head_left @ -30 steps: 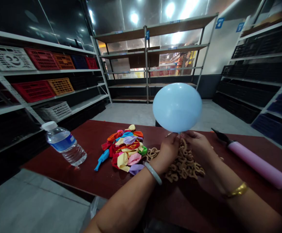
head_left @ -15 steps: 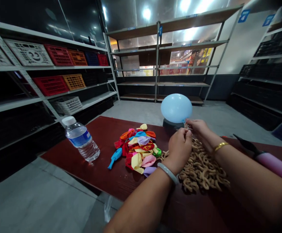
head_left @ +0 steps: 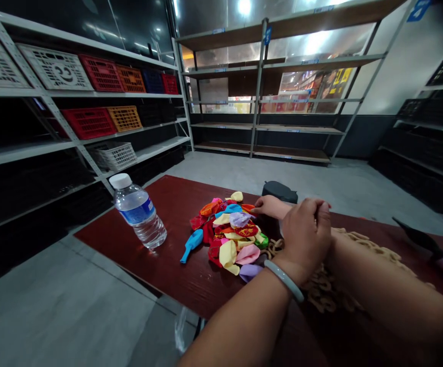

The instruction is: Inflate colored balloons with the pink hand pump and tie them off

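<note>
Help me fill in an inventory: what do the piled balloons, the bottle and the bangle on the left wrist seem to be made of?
Balloons: limp rubber, probably latex; they fold and crumple thinly, with a mostly matt look.
Bottle: clear, glossy plastic, going by its ridged, see-through wall.
Bangle: smooth, pale and shiny, perhaps jade, though glass or plastic could look the same.

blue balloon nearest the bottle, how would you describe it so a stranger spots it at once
On the dark red table, find the clear bottle with a white cap. Look from it toward the heap of colourful balloons; the blue balloon lies between. Unlike the blue one within the heap, it sticks out at the side, its narrow neck pointing away.
</note>
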A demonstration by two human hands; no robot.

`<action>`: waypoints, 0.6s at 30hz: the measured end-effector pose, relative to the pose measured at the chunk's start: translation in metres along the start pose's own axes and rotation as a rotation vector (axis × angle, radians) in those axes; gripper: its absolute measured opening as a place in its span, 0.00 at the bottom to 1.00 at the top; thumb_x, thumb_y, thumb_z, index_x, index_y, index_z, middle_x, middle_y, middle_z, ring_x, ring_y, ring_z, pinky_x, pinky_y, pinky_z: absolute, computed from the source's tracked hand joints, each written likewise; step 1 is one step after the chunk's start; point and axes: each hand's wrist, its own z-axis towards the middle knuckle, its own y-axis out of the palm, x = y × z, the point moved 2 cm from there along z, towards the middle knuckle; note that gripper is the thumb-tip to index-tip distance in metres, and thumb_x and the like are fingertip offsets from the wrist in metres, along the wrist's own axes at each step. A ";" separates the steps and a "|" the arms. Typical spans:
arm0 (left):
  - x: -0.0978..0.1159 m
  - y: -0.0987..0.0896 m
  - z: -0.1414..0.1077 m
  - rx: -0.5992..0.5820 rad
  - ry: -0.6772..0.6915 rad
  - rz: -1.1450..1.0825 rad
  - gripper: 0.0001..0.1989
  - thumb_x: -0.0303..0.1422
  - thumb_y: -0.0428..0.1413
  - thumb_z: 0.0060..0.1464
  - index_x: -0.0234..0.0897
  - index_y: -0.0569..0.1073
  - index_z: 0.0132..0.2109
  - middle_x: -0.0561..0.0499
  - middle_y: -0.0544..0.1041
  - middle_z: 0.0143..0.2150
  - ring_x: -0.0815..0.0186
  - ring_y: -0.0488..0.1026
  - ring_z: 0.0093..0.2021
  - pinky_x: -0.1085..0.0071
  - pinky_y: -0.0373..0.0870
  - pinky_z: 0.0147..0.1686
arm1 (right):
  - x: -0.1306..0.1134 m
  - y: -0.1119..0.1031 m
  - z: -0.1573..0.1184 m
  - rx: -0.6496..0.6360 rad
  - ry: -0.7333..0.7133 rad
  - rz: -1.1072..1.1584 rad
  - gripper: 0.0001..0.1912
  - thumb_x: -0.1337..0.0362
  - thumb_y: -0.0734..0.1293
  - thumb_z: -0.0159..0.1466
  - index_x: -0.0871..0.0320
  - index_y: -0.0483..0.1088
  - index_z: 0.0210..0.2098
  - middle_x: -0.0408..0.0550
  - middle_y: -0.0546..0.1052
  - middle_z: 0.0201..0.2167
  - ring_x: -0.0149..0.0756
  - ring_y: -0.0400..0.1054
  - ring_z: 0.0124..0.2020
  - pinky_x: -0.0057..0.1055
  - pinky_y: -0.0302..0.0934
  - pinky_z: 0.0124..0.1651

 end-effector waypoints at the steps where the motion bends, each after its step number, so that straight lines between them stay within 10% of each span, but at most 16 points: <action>1: 0.000 -0.001 0.001 0.010 0.001 0.001 0.14 0.37 0.43 0.66 0.39 0.72 0.43 0.47 0.78 0.42 0.61 0.73 0.44 0.66 0.67 0.46 | -0.003 0.003 0.000 -0.054 0.038 -0.009 0.10 0.54 0.72 0.54 0.46 0.75 0.35 0.39 0.76 0.26 0.35 0.70 0.27 0.33 0.65 0.32; 9: -0.005 -0.001 0.003 0.122 0.052 0.033 0.10 0.34 0.46 0.64 0.40 0.71 0.41 0.47 0.77 0.39 0.60 0.73 0.42 0.65 0.67 0.45 | -0.036 -0.038 0.007 -0.286 0.208 0.022 0.12 0.59 0.73 0.48 0.57 0.69 0.28 0.42 0.76 0.24 0.31 0.69 0.26 0.29 0.65 0.32; 18: -0.027 -0.012 0.012 0.543 -0.172 -0.213 0.20 0.42 0.52 0.60 0.37 0.66 0.56 0.39 0.67 0.59 0.57 0.62 0.61 0.63 0.54 0.60 | -0.091 -0.098 -0.032 -0.164 0.208 0.144 0.12 0.60 0.72 0.53 0.58 0.67 0.32 0.44 0.77 0.26 0.29 0.70 0.26 0.28 0.66 0.32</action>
